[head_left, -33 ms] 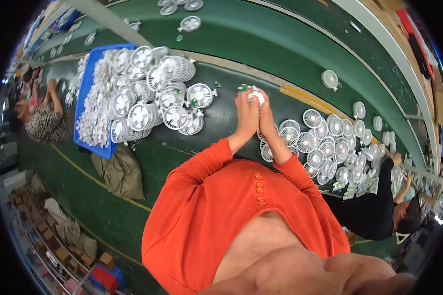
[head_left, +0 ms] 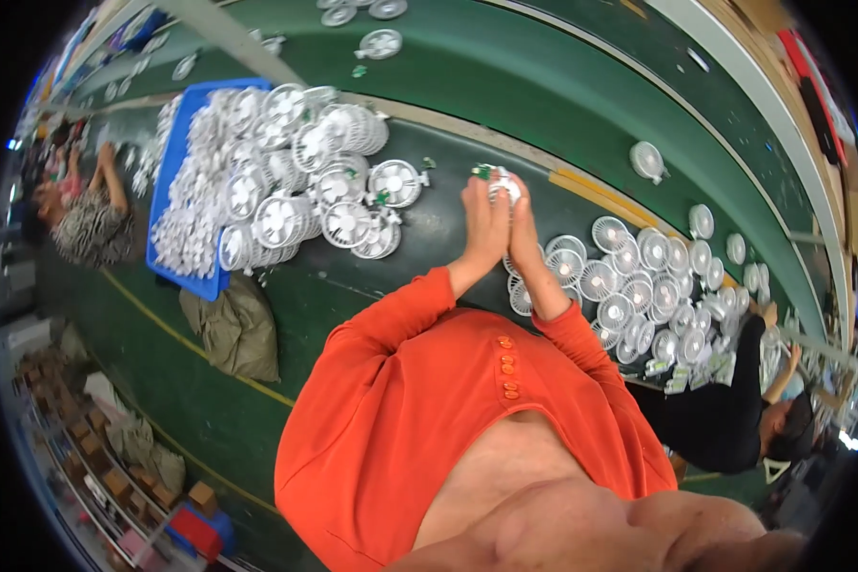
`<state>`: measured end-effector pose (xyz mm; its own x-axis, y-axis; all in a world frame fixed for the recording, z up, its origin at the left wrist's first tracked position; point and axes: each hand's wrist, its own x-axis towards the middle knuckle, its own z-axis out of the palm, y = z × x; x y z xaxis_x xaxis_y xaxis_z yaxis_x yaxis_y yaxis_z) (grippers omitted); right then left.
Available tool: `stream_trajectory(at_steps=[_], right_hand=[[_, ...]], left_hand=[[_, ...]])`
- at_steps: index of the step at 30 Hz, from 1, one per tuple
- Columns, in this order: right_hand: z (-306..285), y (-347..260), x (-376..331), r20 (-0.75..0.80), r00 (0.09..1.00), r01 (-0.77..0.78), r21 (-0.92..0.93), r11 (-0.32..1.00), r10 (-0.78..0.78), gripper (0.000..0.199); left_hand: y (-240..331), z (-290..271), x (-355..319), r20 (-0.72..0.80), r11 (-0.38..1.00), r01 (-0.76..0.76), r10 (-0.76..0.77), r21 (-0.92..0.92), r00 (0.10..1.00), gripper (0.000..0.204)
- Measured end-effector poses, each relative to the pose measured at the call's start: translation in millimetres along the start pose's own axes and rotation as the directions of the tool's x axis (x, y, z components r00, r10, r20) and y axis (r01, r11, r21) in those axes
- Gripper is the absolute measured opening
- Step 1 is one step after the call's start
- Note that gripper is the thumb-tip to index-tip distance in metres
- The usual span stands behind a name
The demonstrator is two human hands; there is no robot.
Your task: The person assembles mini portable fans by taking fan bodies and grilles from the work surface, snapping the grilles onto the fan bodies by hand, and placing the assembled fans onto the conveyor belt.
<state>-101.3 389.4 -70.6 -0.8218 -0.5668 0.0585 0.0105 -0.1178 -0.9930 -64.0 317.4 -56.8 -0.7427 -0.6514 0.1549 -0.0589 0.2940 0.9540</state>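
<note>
Over the dark green bench, my left hand (head_left: 486, 227) and my right hand (head_left: 523, 232) press in from both sides on a small white fan head (head_left: 505, 189). Both hands are closed on it, and they hide most of its body. A green circuit board (head_left: 484, 173) shows at its top, by my left fingertips. Left of my hands lie stacked white fan heads, the nearest being one fan (head_left: 395, 183) with a small green board (head_left: 427, 163) beside it. Close to my right forearm spreads a pile of round white fans (head_left: 598, 280).
A blue tray (head_left: 161, 217) heaped with small white parts stands at the left. Beyond a ledge, a green conveyor (head_left: 505, 91) carries scattered fans, one fan (head_left: 646, 162) at the right. A sack (head_left: 234, 329) lies below the tray. Co-workers sit at far left and right.
The bench and its contents appear slightly further right in the view. Both hands keep their hold on the fan head.
</note>
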Motion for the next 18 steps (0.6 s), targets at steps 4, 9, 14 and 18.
stream_trajectory(at_steps=[4,9,14,18], right_hand=[[-4,14,4,-0.091,0.981,-0.164,0.098,0.982,0.173,0.056],[-32,36,25,-0.040,0.987,-0.161,-0.152,0.975,0.157,0.049],[-86,48,55,-0.044,0.981,0.089,-0.766,0.637,-0.190,0.051],[-63,16,64,0.083,0.918,0.237,-0.899,0.369,-0.388,0.046]], left_hand=[[-8,10,4,-0.024,0.993,-0.076,0.079,0.088,0.997,0.038],[-13,-10,0,0.081,0.978,0.139,-0.153,0.157,0.985,0.046],[-10,-105,-18,-0.116,0.983,-0.181,0.175,-0.035,0.978,0.026],[-45,-233,-25,-0.699,0.923,0.017,0.280,0.386,0.657,0.028]])
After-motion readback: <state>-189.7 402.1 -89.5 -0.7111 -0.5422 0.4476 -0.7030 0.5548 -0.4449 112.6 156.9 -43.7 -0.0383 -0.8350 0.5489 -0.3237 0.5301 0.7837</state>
